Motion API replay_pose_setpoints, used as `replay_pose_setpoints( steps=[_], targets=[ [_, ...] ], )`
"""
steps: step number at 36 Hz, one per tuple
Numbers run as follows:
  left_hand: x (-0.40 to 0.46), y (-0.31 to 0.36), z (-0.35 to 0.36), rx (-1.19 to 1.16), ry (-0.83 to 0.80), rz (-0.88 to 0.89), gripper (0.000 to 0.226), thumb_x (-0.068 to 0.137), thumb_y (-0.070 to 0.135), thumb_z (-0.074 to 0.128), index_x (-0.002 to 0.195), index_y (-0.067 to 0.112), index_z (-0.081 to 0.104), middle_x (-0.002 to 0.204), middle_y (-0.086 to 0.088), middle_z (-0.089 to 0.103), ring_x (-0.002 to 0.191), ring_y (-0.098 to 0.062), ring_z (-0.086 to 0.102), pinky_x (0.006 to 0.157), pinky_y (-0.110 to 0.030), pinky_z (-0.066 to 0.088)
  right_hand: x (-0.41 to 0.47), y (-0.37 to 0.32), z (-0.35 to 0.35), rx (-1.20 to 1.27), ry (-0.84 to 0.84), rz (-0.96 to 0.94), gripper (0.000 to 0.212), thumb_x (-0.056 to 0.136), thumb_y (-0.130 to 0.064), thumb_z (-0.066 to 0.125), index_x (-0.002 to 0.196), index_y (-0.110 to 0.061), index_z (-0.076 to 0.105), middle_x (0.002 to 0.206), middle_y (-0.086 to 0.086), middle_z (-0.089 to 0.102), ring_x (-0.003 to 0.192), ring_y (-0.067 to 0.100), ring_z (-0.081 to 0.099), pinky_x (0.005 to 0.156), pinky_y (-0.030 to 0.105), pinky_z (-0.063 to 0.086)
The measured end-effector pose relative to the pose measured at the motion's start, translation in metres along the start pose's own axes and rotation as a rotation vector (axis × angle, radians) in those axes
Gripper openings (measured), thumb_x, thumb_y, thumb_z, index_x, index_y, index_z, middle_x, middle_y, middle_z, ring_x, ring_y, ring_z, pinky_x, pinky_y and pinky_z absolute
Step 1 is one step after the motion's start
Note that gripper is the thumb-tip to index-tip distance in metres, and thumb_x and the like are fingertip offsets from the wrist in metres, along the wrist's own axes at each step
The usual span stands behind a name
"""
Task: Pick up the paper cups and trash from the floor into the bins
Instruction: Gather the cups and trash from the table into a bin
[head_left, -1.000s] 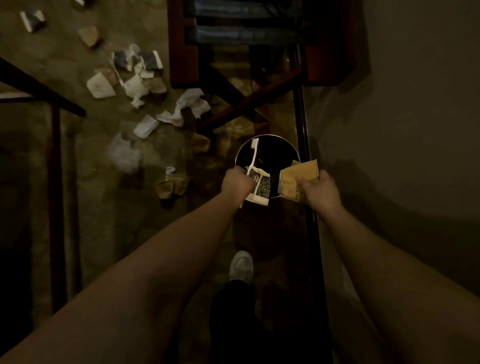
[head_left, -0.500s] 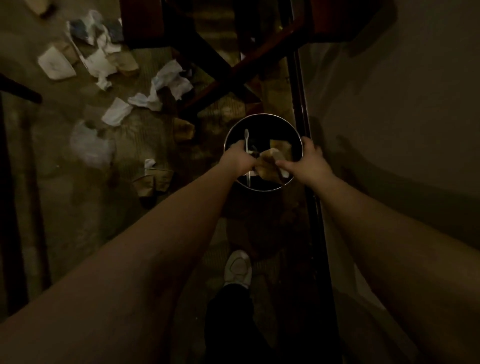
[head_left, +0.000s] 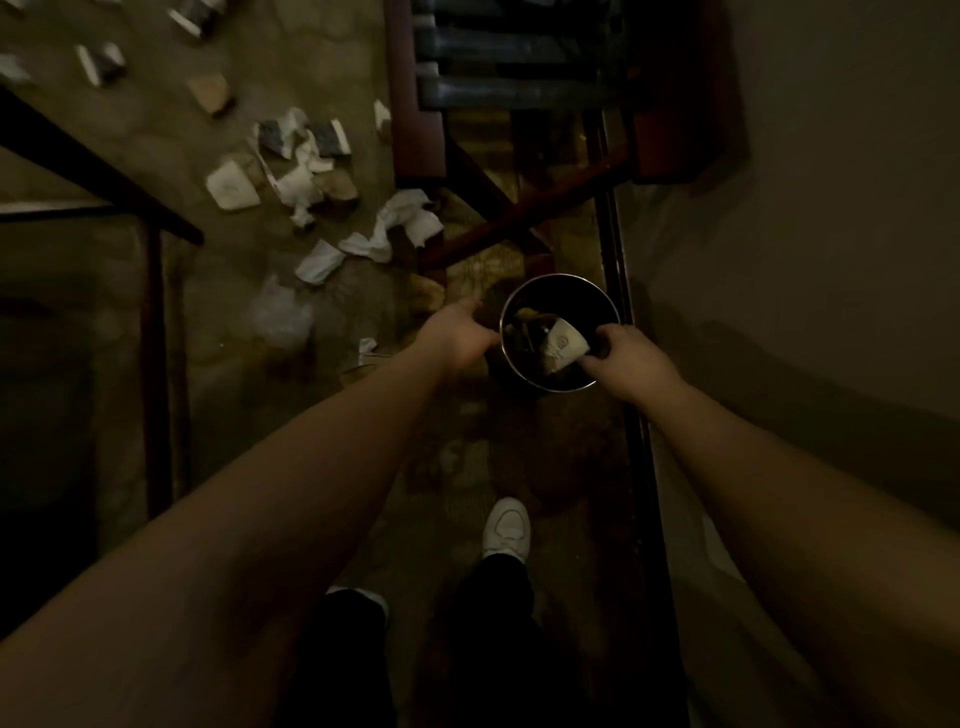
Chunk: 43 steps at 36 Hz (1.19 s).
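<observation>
A round metal bin (head_left: 511, 306) stands on the floor by the wall. Inside it lie a white paper cup (head_left: 561, 345) and brown paper (head_left: 529, 315). My left hand (head_left: 457, 332) hovers just left of the bin's rim, fingers relaxed and empty. My right hand (head_left: 626, 358) is over the right rim with loosely curled fingers; its fingertips are next to the white cup, and I see nothing in its grip. Crumpled tissues (head_left: 402, 221), a flattened white cup (head_left: 231, 184), a brown cup (head_left: 210, 92) and dark printed cups (head_left: 330, 137) litter the floor at upper left.
A red wooden chair (head_left: 415, 114) stands behind the bin, its crossbars reaching down toward it. A dark table frame (head_left: 156, 322) runs along the left. The wall (head_left: 805, 260) closes off the right. A clear plastic bag (head_left: 280, 312) and a small scrap (head_left: 366, 349) lie left of the bin. My white shoe (head_left: 506, 527) is below.
Both hands carried trash over the bin and let it go. The trash now lies inside; my left hand has drawn back to the left of the rim.
</observation>
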<state>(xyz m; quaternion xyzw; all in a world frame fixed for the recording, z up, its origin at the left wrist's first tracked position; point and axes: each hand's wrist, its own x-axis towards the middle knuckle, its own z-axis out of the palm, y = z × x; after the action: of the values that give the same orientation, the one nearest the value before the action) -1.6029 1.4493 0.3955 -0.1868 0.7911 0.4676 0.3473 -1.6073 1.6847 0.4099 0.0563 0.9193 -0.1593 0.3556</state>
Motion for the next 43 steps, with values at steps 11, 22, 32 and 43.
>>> replay_pose_setpoints(
  steps=[11, 22, 32, 43],
  targets=[
    [-0.196, 0.012, -0.149, 0.302, 0.085, 0.071, 0.054, 0.098, 0.034, 0.056, 0.148, 0.021, 0.041, 0.15, -0.007, 0.044, 0.133, -0.026, 0.045, 0.093, -0.03, 0.037, -0.144, -0.151, -0.059, -0.207, -0.035, -0.208, 0.064, 0.098, -0.042, 0.053, 0.154, -0.018, 0.033, 0.16, 0.005, 0.028, 0.14, 0.028, 0.037, 0.111, 0.042, 0.039],
    [-0.378, -0.044, -0.276, 0.236, 0.39, 0.067, 0.049, 0.095, 0.034, 0.063, 0.141, 0.021, 0.051, 0.148, -0.004, 0.046, 0.134, -0.022, 0.045, 0.108, -0.031, 0.035, -0.267, -0.328, -0.061, -0.349, -0.01, -0.441, 0.058, 0.096, -0.044, 0.054, 0.148, -0.021, 0.042, 0.15, 0.003, 0.041, 0.132, 0.025, 0.046, 0.105, 0.041, 0.044],
    [-0.492, -0.136, -0.378, 0.08, 0.554, -0.005, 0.046, 0.096, 0.037, 0.059, 0.139, 0.022, 0.052, 0.145, 0.002, 0.045, 0.128, -0.017, 0.049, 0.099, -0.032, 0.04, -0.331, -0.466, -0.014, -0.496, 0.079, -0.685, 0.056, 0.097, -0.048, 0.051, 0.147, -0.022, 0.044, 0.147, 0.003, 0.045, 0.13, 0.024, 0.049, 0.098, 0.035, 0.043],
    [-0.533, -0.224, -0.454, 0.01, 0.742, -0.079, 0.044, 0.1, 0.037, 0.055, 0.137, 0.015, 0.052, 0.137, -0.005, 0.049, 0.099, -0.01, 0.05, 0.08, -0.027, 0.041, -0.341, -0.571, 0.007, -0.564, 0.051, -0.794, 0.05, 0.098, -0.04, 0.054, 0.142, -0.019, 0.05, 0.14, 0.007, 0.05, 0.122, 0.026, 0.053, 0.097, 0.039, 0.048]
  ],
)
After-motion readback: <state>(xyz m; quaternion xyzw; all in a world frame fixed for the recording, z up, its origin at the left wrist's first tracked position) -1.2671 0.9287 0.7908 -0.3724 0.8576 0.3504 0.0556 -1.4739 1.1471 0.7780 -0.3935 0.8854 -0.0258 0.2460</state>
